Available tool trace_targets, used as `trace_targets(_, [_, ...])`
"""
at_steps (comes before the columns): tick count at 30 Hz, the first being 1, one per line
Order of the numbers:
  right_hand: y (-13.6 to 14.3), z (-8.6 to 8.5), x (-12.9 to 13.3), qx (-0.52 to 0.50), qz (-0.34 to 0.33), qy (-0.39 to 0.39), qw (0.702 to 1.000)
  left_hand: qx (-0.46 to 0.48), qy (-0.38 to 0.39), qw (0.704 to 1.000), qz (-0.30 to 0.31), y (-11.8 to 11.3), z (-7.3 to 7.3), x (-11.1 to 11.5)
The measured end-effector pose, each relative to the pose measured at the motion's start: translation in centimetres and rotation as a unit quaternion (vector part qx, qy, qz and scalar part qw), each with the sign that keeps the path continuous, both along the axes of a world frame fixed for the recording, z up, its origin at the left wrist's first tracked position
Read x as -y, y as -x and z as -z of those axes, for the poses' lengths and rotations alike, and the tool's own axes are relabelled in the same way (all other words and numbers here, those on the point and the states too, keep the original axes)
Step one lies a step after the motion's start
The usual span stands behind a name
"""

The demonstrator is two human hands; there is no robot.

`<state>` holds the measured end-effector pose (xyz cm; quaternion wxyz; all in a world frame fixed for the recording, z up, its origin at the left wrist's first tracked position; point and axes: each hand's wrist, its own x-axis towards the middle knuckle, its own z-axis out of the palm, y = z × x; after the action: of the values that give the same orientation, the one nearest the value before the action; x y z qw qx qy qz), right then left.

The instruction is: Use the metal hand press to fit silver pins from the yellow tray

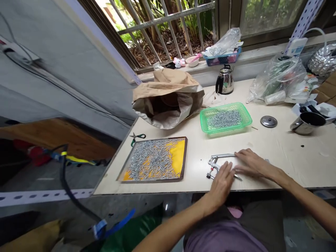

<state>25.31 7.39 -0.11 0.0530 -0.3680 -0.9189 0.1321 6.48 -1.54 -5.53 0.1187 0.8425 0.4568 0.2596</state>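
Note:
A silver plier-like metal tool (215, 159) with a coil spring and a small red part lies near the table's front edge. Over its lower arm is my left hand (222, 182), fingers bent around the metal and partly hiding it. My right hand (253, 162) rests at the end of the upper handle, thumb and fingers apart. Beneath my hands, a pointed metal end (238, 177) sticks out. Left of the tool, a shallow tray (186, 154) with a yellow bottom holds many small silver metal pins (154, 157).
A green plastic basket (246, 120) holds more pins. Behind are an open paper sack (168, 84) and a kettle (225, 81). Green-handled scissors (137, 136) lie by the tray. At right are a round lid (268, 121), a metal pot (304, 127) and plastic bags (280, 78).

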Motion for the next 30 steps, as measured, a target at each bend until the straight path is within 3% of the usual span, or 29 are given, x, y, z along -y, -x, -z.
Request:
trace_targets(4, [0.3, -0.2, -2.2, 0.039, 0.053, -0.043, 0.997, 0.023, 0.0, 1.0, 0.011, -0.7, 0.4, 1.2])
trace_targets(8, [3.4, -1.1, -2.8, 0.076, 0.1, -0.08, 0.989, 0.025, 0.001, 1.0, 0.016, -0.6, -0.2, 0.8])
trace_targets(11, [7.1, -1.8, -1.6, 0.055, -0.029, -0.052, 0.997, 0.024, 0.017, 0.999, 0.019, -0.7, -0.1, 0.6])
trace_targets(14, [10.3, -1.6, 0.0, 0.049, -0.182, -0.032, 0.982, 0.004, 0.048, 0.998, 0.04, -0.9, 0.6, 0.7])
trace_targets(18, [12.1, -0.1, 0.5, 0.038, -0.223, -0.073, 0.971, -0.026, 0.065, 0.996, 0.051, -1.0, 1.3, 0.7])
trace_targets(22, [12.9, 0.3, 0.5, -0.098, -0.236, -0.065, 0.965, -0.06, 0.052, 0.996, 0.049, -1.0, 0.8, 0.4])
trace_targets(25, [13.4, -1.8, 0.3, -0.252, -0.229, -0.054, 0.938, -0.064, 0.014, 0.996, 0.064, -0.9, -0.3, 0.2])
trace_targets(27, [13.3, -3.8, -1.3, -0.323, -0.188, -0.108, 0.921, -0.052, -0.022, 0.996, 0.064, 0.1, -1.2, 0.0])
trace_targets(30, [12.1, -6.2, -5.9, -0.307, -0.078, -0.23, 0.92, -0.03, -0.11, 0.993, -0.033, 4.2, -2.8, -1.2])
